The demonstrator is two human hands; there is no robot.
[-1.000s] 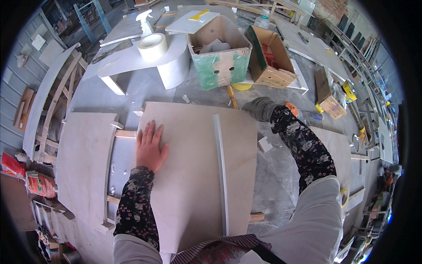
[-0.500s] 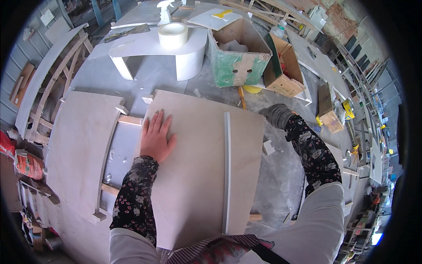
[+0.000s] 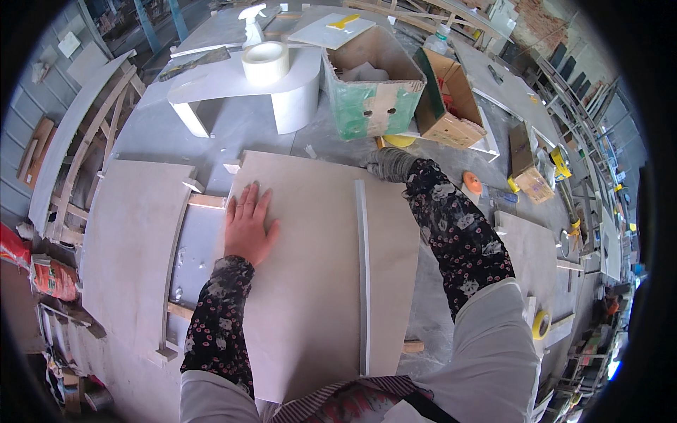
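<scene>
My bare left hand (image 3: 248, 224) lies flat, fingers stretched, on the left part of a large beige panel (image 3: 303, 282). A narrow pale strip (image 3: 363, 275) runs lengthwise along that panel, right of its middle. At the panel's far edge is my right hand (image 3: 390, 166) in a grey knitted glove. It covers the lower part of a thin wooden stick or handle (image 3: 381, 143), whose upper end shows just beyond it. The glove hides how the fingers are bent, and whether they grip the stick does not show.
A second beige panel (image 3: 130, 254) lies at left, with wooden battens (image 3: 206, 201) between. Beyond are a white curved stand (image 3: 296, 106) bearing a tape roll (image 3: 265, 62), a spray bottle (image 3: 252, 25), a green box (image 3: 374, 113) and an open carton (image 3: 451, 120). An orange round object (image 3: 472, 183) sits right.
My right hand has moved left, from beyond the panel's right corner to the wooden stick at its far edge. My left hand stays flat on the panel. The view has shifted slightly.
</scene>
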